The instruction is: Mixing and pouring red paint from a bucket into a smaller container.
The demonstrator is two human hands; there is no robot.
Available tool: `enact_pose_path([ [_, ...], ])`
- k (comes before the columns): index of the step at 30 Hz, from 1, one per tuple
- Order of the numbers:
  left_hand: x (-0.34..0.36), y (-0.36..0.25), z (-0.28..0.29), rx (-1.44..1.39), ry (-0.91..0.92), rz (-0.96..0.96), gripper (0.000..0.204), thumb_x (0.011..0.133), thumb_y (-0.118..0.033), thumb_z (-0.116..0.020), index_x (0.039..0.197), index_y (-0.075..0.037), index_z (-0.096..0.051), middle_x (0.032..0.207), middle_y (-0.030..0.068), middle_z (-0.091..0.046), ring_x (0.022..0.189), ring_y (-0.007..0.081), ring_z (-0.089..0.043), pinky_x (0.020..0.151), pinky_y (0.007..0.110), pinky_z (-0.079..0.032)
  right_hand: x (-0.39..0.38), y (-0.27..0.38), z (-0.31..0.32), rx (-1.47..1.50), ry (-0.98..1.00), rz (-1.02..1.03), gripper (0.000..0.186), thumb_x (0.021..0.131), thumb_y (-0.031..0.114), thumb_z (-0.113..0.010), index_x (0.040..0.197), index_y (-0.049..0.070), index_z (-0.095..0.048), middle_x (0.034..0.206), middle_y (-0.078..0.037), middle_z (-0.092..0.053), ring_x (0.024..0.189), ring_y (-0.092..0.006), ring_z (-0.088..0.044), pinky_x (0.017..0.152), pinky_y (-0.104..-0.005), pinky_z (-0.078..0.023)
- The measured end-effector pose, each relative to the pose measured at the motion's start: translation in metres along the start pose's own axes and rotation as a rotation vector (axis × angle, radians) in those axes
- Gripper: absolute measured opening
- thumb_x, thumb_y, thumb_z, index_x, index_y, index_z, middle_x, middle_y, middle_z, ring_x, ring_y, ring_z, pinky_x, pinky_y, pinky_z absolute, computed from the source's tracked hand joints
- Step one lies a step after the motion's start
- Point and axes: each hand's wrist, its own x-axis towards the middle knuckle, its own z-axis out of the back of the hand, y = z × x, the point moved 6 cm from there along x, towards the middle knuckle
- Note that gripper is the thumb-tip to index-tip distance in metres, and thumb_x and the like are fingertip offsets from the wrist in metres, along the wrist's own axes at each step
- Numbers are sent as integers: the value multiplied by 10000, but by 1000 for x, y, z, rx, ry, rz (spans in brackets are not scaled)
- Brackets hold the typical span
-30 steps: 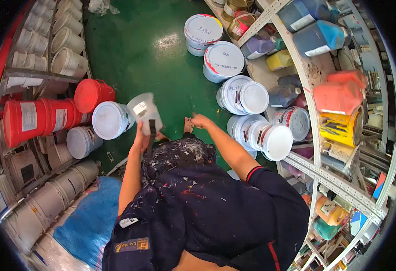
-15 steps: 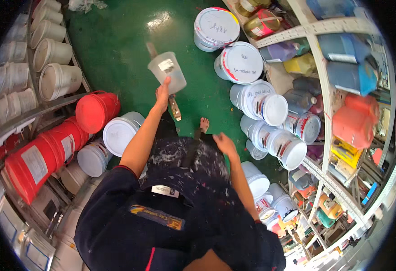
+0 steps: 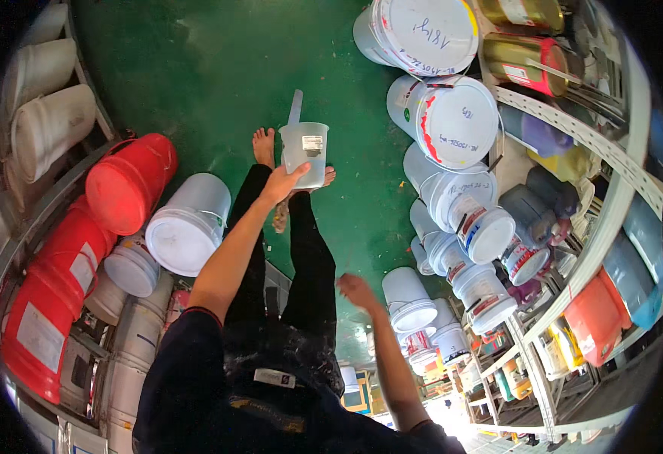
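My left hand [image 3: 284,184], out in front of me, is closed on a translucent plastic cup [image 3: 293,147] with a small white label. A spatula with a long flat blade [image 3: 296,107] is held along with it; its blade rises past the cup's rim and what looks like its brown handle [image 3: 280,218] shows below the hand. Whatever is inside the cup cannot be made out. My right hand [image 3: 355,291] hangs by my right side, touching nothing I can see. Its fingers are blurred, and the nearest things are white buckets [image 3: 409,303] on the right.
White lidded buckets [image 3: 452,121] stand in a row on the right, before a metal rack [image 3: 573,136] with jugs and cans. On the left, red buckets [image 3: 123,189] and a white bucket [image 3: 184,234] edge the aisle. My bare feet [image 3: 263,146] are on the green floor [image 3: 195,83].
The view has shifted forward along the aisle, and both feet now show. The cup, which was tilted, is more upright and closer to my legs. My left hand keeps its hold.
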Motion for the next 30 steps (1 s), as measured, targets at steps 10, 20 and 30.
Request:
enact_pose_path([
  [10,169,-39,41,742,-51,-251,742,616,-652,-627,1068,-64,-611,998,182,-620,919,304,-594,833,338,-440,222,144,284,-450,-1115,596,239,746,175,-679,850,18,-532,718,-95,-530,637,-217,-510,602,-322,-423],
  [20,257,-131,53,940,142,-352,757,588,-604,-678,1014,19,-618,909,177,-642,866,273,-617,776,349,-464,261,133,297,-484,-1306,588,260,703,87,-706,906,-20,-583,757,-115,-575,634,-198,-532,602,-290,-438],
  [30,282,-150,49,1070,39,-315,799,543,-615,-675,1021,23,-617,923,171,-639,872,283,-613,764,343,-460,260,123,301,-458,-1317,480,364,715,131,-695,1026,4,-554,911,-145,-575,760,-263,-564,693,-326,-466],
])
